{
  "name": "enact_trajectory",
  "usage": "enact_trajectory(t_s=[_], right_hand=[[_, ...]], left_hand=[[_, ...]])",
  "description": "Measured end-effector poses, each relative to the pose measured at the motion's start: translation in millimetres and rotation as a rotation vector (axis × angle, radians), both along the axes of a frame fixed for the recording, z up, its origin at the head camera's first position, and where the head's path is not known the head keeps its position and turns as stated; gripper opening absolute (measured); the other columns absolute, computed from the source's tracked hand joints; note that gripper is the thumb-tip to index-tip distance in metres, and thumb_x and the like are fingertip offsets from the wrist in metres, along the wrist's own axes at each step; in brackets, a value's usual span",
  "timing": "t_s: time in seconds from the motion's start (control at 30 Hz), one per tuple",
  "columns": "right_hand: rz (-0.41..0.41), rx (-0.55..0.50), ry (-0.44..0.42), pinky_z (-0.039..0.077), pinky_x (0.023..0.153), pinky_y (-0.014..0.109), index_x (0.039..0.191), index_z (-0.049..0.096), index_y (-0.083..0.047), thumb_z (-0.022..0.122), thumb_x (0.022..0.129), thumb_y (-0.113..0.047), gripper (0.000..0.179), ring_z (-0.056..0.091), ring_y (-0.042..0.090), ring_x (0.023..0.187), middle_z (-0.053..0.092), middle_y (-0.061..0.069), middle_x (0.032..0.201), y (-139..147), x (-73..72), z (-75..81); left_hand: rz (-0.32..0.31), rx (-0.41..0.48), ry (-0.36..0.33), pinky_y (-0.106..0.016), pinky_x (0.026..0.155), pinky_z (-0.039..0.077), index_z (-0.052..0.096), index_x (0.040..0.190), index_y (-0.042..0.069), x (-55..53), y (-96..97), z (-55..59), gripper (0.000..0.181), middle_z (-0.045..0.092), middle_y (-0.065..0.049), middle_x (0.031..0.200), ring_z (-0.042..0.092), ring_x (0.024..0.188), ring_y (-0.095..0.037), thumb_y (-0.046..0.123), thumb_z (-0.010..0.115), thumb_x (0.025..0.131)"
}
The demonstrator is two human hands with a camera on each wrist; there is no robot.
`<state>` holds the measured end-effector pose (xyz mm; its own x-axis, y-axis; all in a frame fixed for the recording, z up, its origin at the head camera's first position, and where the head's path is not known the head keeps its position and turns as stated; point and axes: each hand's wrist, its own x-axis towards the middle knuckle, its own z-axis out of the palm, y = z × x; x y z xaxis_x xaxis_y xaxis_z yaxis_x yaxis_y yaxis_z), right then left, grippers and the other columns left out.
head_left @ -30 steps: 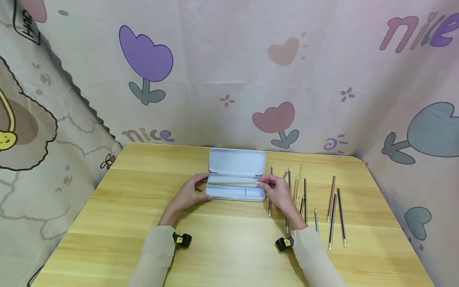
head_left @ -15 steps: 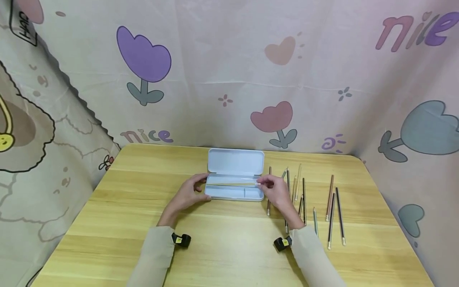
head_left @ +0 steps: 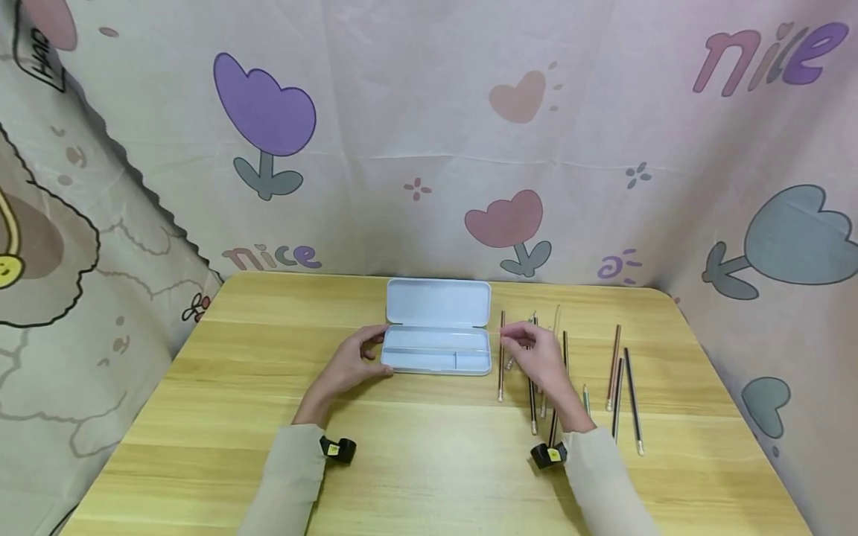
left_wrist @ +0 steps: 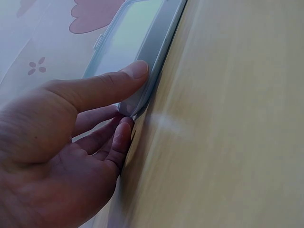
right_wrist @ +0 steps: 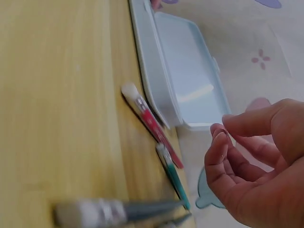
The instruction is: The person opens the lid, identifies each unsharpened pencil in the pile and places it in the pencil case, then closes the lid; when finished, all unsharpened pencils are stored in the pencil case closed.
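The light blue pencil case stands with its lid raised at the back; a divider splits its tray. At its left end, my left hand holds the corner, thumb along the front rim and fingers at the end wall. My right hand hovers past the case's right end with nothing in it, fingers loosely curled and thumb near the index fingertip. Below it lie a red-handled paintbrush with pale bristles, a green-handled paintbrush and a dark-handled paintbrush.
More slim brushes lie to the right, among them a reddish-brown one and a dark one. The wooden table ends at a patterned cloth behind the case.
My right hand has let go of the slim yellow brush over the tray and moved right, over the loose brushes. My left hand stays on the case. The head view has shifted slightly.
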<state>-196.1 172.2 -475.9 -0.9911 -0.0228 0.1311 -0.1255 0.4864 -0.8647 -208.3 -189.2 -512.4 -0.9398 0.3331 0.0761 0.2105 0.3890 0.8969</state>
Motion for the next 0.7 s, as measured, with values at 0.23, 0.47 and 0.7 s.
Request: enact_trajectory(t_s=[0.23,0.47,0.7], right_hand=[[0.033,0.105,-0.036,0.054,0.074,0.026,0.106,0.072,0.001,0.073,0.093,-0.006,0.014,0.066,0.020,0.082,0.070,0.008,0.091,7.1,14.4,-3.9],[0.065,0.156,-0.075,0.053,0.061,0.024,0.108,0.070,0.002,0.075,0.091,-0.005,0.019,0.063,0.016,0.075,0.068,0.005,0.087,0.9,34.3,-8.6],[0.081,0.158,-0.125,0.053,0.059,0.024,0.108,0.068,0.003,0.077,0.088,-0.001,0.022,0.062,0.013,0.072,0.067,0.003,0.084,-2.4,49.4,-11.6]], left_hand=[[0.001,0.003,-0.002,-0.052,0.095,0.048,0.049,0.147,-0.005,0.8,0.6,2.3,0.080,0.057,-0.022,0.137,0.055,0.116,-0.038,0.003,0.088,0.078],[-0.007,0.014,0.009,-0.057,0.096,0.047,0.046,0.148,-0.008,1.0,1.1,2.6,0.080,0.054,-0.026,0.140,0.053,0.118,-0.042,0.002,0.086,0.080],[-0.003,-0.007,-0.004,-0.050,0.098,0.048,0.047,0.149,-0.003,-1.2,-1.0,0.6,0.082,0.054,-0.021,0.143,0.054,0.121,-0.036,0.006,0.088,0.078]])
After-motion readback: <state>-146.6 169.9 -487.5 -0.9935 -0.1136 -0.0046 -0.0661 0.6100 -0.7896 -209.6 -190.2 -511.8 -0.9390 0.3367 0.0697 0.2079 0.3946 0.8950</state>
